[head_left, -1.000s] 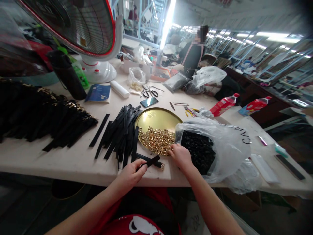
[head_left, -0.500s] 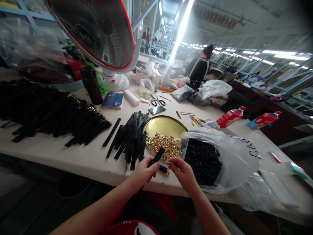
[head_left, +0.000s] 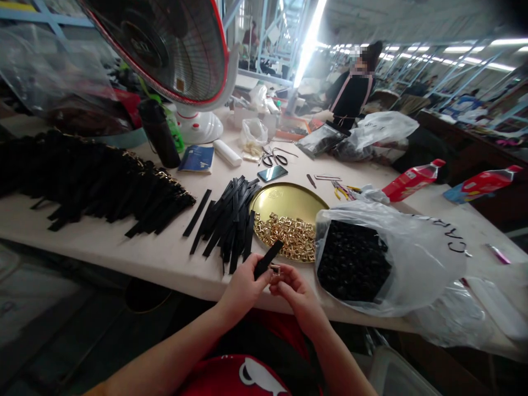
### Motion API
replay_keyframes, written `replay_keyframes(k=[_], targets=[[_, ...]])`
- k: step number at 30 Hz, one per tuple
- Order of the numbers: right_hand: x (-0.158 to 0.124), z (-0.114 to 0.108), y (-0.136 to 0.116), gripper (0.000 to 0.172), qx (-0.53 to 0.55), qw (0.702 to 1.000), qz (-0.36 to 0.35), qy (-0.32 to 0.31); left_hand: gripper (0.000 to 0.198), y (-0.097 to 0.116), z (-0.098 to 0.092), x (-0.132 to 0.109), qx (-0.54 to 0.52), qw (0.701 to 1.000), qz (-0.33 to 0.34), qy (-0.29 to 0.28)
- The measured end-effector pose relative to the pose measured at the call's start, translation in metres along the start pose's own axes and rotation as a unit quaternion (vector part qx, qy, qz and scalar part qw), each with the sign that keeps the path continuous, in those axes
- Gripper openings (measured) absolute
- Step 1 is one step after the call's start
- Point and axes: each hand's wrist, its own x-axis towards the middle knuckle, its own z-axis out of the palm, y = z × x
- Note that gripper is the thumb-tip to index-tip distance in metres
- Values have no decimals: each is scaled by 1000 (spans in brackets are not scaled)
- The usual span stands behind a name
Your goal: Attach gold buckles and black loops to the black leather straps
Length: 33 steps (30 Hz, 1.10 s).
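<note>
My left hand pinches a black strap that sticks up and to the right. My right hand holds a small gold buckle against the strap's lower end. Both hands are together at the table's near edge. Just beyond them a round gold tray holds a heap of gold buckles. A loose pile of black straps lies left of the tray.
A clear plastic bag of black pieces lies right of the tray. A long heap of finished straps fills the left. A fan, bottle, booklet, phone, scissors stand behind. A person sits far across.
My right hand left the buckle heap and came to my left hand with a buckle. Both hands lifted off the table toward me; the strap now points up.
</note>
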Motion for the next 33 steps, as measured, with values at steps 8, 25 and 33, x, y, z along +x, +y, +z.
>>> replay_keyframes(k=[8,25,33], targets=[[6,-11,15,46,3,1000,0,-12,19,-3,2,2,158,987,5,-28],[23,-20,13,33,192,971,74,118,30,-18,-15,8,82,988,-44,-123],[11,-2,27,24,133,988,61,56,20,-10,-9,0,91,982,-17,-168]])
